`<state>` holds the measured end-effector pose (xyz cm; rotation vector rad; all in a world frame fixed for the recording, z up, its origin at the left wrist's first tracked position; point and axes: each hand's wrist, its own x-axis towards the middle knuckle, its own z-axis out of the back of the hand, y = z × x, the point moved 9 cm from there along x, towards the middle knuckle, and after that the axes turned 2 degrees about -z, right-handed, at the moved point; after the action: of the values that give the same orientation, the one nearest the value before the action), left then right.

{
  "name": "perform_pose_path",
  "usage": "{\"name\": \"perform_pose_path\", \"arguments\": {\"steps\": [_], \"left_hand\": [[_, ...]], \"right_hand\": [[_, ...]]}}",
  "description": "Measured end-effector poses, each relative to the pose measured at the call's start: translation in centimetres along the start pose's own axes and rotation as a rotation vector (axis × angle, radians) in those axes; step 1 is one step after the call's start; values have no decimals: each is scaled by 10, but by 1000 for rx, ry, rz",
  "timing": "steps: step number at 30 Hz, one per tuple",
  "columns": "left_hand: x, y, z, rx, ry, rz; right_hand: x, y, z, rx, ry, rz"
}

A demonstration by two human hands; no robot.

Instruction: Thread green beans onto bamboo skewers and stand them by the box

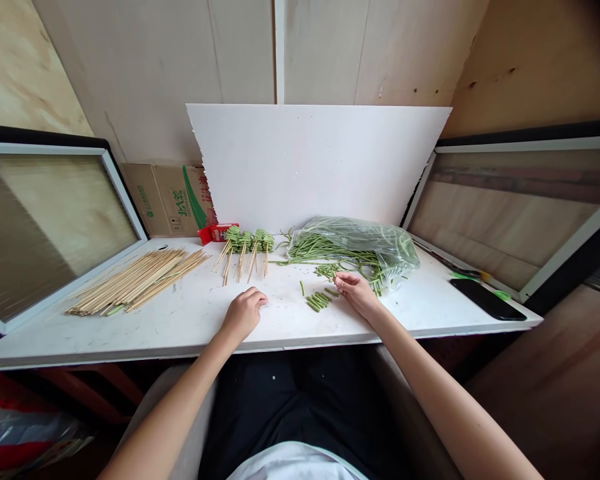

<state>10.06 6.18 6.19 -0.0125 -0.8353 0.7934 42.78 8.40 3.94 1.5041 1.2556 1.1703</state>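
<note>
My left hand (243,312) rests on the white table (190,320), fingers curled loosely, and I cannot make out anything in it. My right hand (356,291) sits beside a small pile of cut green bean pieces (319,300), its fingertips pinched at a piece by the scattered bits (327,270). Behind it lies a clear plastic bag of long green beans (355,247). Several finished skewers of green pieces (245,250) lie at the back centre. A heap of bare bamboo skewers (135,280) lies to the left.
A black phone (487,299) lies at the table's right edge, with a green-handled tool (467,274) behind it. A white board (315,163) leans against the wall. A cardboard box (173,199) and a red packet (217,232) stand at the back left. Framed panels flank both sides.
</note>
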Motion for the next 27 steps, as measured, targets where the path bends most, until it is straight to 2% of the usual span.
{"name": "perform_pose_path", "arguments": {"steps": [5,16,21,27], "left_hand": [[0,-1,0,-27,7,-7],[0,-1,-1,-44,29,-2],[-1,-2,2,-2,-22,-14],[-2,1,5,21,-71,-3]], "right_hand": [[0,1,0,-54,4,16],[0,1,7,-176,-109,56],[-2,6,-1,-124,-60,83],[-6,8,-9,-28,-4,23]]}}
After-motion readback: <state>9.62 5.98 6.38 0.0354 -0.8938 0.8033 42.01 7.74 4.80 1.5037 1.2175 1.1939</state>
